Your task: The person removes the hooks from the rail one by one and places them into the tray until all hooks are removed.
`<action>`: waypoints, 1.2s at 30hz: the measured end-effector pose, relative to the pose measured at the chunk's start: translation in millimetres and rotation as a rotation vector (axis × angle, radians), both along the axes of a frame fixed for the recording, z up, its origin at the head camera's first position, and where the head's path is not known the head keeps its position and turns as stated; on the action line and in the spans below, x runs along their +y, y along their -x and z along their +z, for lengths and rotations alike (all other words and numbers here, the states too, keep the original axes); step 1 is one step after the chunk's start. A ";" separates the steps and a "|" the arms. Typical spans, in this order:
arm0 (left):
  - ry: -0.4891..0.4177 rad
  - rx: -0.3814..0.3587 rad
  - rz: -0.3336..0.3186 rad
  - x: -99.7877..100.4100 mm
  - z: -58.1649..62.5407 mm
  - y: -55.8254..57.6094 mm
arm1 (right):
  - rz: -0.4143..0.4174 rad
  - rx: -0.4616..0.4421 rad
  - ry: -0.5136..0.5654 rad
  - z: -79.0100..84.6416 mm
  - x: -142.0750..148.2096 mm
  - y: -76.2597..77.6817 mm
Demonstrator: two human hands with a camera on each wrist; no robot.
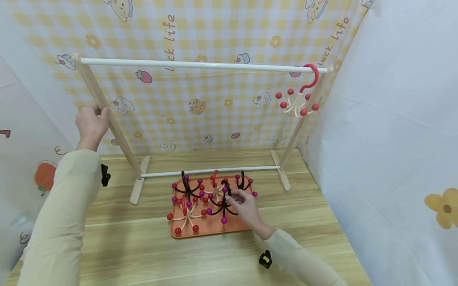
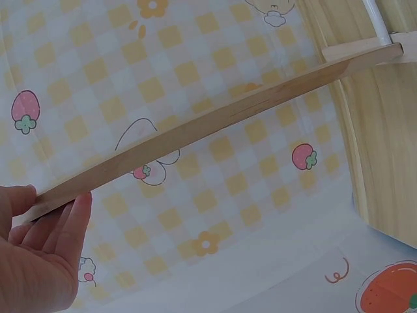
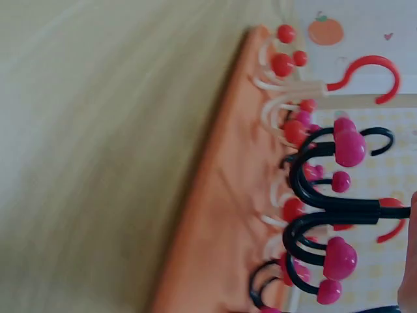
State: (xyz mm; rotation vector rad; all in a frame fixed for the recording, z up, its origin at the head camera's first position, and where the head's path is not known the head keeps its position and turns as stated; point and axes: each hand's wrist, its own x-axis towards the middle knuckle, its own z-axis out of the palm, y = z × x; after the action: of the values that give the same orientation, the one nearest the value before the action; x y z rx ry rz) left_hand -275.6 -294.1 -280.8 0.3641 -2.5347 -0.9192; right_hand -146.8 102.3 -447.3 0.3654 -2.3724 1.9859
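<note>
My left hand grips the left wooden post of a hanging rack partway up; in the left wrist view the thumb and fingers hold its edges. Over the orange tray, my right hand pinches a black claw-shaped hanger near its hook. Its curved arms end in magenta balls, and in the right wrist view the black hanger overlaps others behind it. Around it in the tray are a white hanger with red hook, another red-hooked one and black ones.
The white top rod spans the rack, with a red-hooked hanger hanging near its right end. A lower white rod joins the wooden feet behind the tray. A checked cloth stands behind; white sheeting closes the right side.
</note>
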 end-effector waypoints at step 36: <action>-0.009 0.004 -0.003 -0.6 0.0 -1.9 | -0.029 0.271 -0.113 -31.1 -21.1 -24.9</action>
State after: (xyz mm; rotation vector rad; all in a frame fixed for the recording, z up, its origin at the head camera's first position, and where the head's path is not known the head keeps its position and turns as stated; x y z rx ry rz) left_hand -273.7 -294.7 -280.8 0.3610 -2.5286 -0.9322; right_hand -121.9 81.2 -478.4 0.5606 -2.3076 1.6714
